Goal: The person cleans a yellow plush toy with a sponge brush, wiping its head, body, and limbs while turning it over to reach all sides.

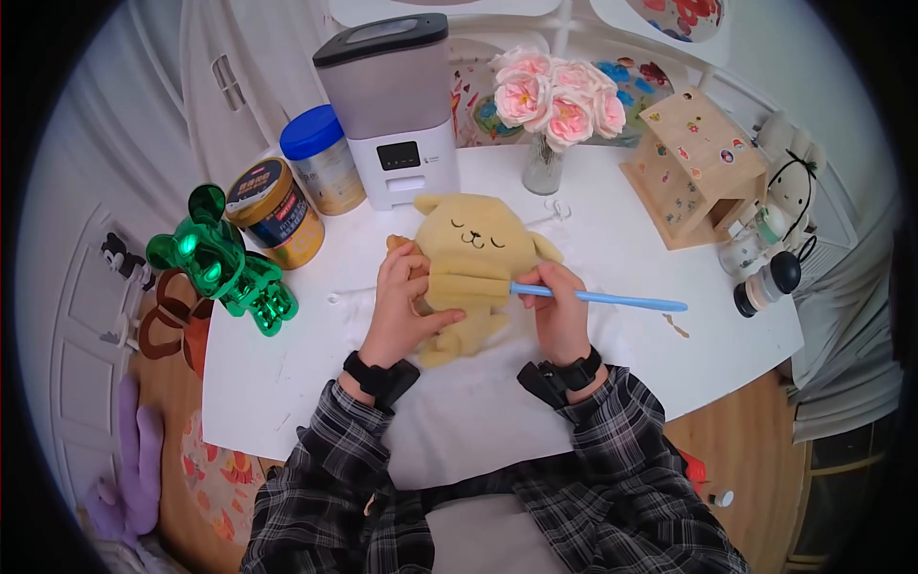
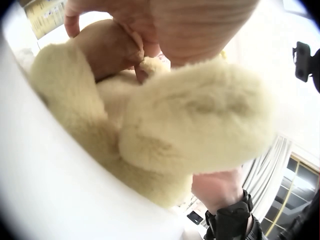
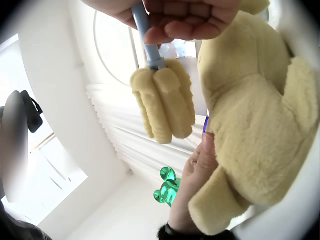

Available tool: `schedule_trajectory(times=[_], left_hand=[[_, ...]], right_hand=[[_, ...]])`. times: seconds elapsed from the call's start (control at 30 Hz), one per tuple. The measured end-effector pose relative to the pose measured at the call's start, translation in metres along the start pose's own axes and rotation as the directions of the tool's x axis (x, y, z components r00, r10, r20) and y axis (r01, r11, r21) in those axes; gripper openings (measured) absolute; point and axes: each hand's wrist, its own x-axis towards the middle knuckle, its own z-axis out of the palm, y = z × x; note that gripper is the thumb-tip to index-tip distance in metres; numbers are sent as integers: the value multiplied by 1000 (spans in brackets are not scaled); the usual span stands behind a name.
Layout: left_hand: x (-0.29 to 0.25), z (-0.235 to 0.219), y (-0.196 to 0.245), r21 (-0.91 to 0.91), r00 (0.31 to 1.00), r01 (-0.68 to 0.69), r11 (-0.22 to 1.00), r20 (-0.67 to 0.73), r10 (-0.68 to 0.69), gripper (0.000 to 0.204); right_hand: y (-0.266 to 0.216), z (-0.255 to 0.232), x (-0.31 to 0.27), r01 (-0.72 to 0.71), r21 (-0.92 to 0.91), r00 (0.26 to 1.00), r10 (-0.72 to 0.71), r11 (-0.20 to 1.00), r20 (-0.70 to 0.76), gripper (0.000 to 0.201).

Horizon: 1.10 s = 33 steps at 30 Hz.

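Note:
A pale yellow plush dog with a sleepy stitched face lies on its back on the table, head away from me. My left hand grips it at its left-hand side, thumb at the lower body; the plush legs fill the left wrist view. My right hand pinches the blue handle of a duster. Its yellow ridged duster head overlaps the plush's belly in the head view. In the right wrist view the duster head shows beside the plush body, with a gap between them.
A white table bears a green shiny bear figure, two tubs, a pet feeder, pink flowers in a glass vase and a wooden house. A dark-capped bottle stands near the right edge.

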Motion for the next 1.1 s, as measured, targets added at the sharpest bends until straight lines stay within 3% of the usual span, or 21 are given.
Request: schedule_trajectory(times=[0.2,0.27,0.4,0.53,0.63,0.73,0.83,0.97,1.07,1.1], left_hand=[[-3,10,-3,-72,993,82,994,-80,-88,47],[-3,10,-7,-59,996,58,997,-71,-62,43],[-11,8,-20,-48,1000,3,999,-22,-4,48],[-15,6,-16,-40,1000,18,999,-18,-18,47],[-16,3,-12,-66,999,31,997,-21,-32,45],[-15,1,-13,-6,1000,-3,1000,-21,3,48],[-14,3,-10,-45,999,4,999,-51,-7,47],[-16,4,-18,-15,999,-17,1000,-31,17,44],[-17,3,-14,-36,1000,3,999,-29,-5,42],[-16,1,-10,-56,999,14,998,-33,-16,42]], right_hand=[[6,7,2,-71,-200,992,90,977,88,28],[7,8,3,-101,-222,988,125,970,94,27],[2,-1,5,-43,-5,999,43,999,-21,26],[5,-6,8,-130,-120,991,126,984,-44,25],[3,11,1,-171,-245,982,185,954,37,28],[6,15,-3,-132,-266,984,157,955,78,25],[4,6,-1,-27,-124,998,33,992,47,25],[8,-8,4,24,27,1000,-24,999,-13,27],[8,1,0,-7,-238,999,16,971,35,26],[9,6,-2,-50,-243,996,65,969,55,25]])
